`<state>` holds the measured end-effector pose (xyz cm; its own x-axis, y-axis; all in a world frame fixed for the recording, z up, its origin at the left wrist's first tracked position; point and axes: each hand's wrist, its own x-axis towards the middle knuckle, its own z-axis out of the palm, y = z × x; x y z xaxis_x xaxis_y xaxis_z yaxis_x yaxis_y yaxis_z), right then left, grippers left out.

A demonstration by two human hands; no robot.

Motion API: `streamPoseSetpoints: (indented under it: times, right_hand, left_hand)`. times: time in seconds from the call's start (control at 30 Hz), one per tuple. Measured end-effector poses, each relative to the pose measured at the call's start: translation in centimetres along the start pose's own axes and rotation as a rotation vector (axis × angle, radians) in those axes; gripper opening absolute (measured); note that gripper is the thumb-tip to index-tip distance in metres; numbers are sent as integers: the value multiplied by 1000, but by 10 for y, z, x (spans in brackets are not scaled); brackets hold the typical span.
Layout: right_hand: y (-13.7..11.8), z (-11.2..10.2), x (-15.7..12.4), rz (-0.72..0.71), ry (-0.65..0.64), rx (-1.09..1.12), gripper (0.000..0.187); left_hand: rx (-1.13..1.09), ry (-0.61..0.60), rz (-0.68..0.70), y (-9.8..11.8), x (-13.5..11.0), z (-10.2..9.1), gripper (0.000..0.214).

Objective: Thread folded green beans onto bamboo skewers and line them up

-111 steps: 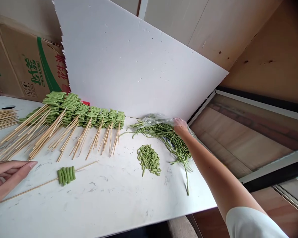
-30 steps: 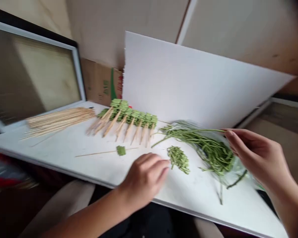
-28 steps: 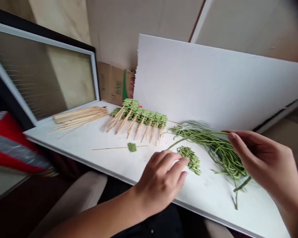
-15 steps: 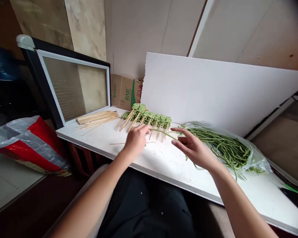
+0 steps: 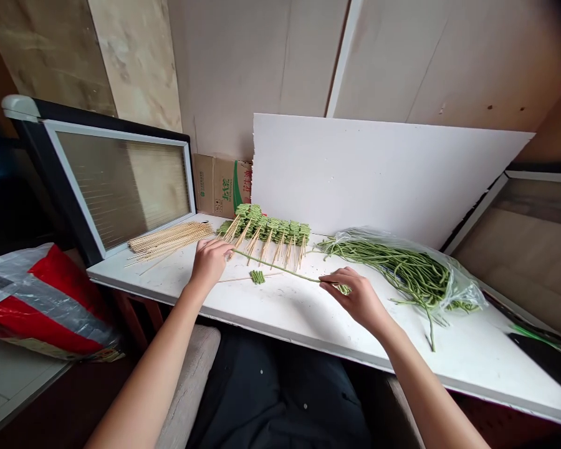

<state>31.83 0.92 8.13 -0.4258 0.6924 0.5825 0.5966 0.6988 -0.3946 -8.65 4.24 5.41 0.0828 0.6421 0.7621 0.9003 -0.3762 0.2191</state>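
A single long green bean (image 5: 275,265) stretches nearly straight between my two hands above the white table. My left hand (image 5: 211,262) pinches its left end, fingers closed. At its other end, the closed fingers of my right hand (image 5: 353,294) grip it. More green shows by the right fingers, but I cannot tell whether it is held or lies behind. On the tabletop below the bean lies a small row of short bean pieces (image 5: 257,277), with a thin bare skewer (image 5: 234,279) beside it. Stacked skewered beans (image 5: 285,229) lie just beyond, sticks pointing towards me.
A pile of bare skewers (image 5: 172,240) lies at the left, by a framed panel (image 5: 126,181). Long beans spill from a clear plastic bag (image 5: 467,287) at the right. A cardboard box (image 5: 210,187) and a white board (image 5: 378,174) stand behind.
My hands have moved apart, the left one leftward, drawing the bean out straighter. My right fingers, spread before, have closed on it. The short bean pieces have come into sight; the view has shifted.
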Motion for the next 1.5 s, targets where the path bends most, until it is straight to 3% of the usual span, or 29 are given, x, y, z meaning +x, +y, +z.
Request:
streamPoseSetpoints:
  times: [0.1,0.2,0.33,0.43,0.57,0.67,0.8,0.93,1.2,1.5]
  right_hand:
    - [5,3,-5,-69,55,10,21]
    - [2,7,-6,-74,122,41,17]
    - [-10,18,-8,-41,240,100,14]
    - [-21,29,-11,15,303,183,13]
    - [-27,41,-15,90,316,322,15]
    - [-27,44,-16,70,325,352,15]
    - [-26,39,-17,-50,416,243,9]
    - [-20,39,-19,-132,413,123,9]
    - [-17,50,-23,-102,292,69,17]
    - [-27,53,-23,-119,361,166,21]
  left_hand:
    - [28,-143,-53,-3,-3,-2,28]
    - [11,-302,-89,17,-3,-7,15]
    - [-280,-397,4,82,-8,-5,34]
    - [-547,-407,-60,133,-18,11,48]
    - [-826,-421,-156,167,-29,34,37]
    - [-903,-378,-194,168,-31,37,23]
    - [-821,-312,-226,157,-27,32,19]
    - [-797,-354,-219,150,-25,28,19]
    - [-908,-403,-175,161,-30,30,34]
    - [-1098,-450,-243,174,-32,31,36]
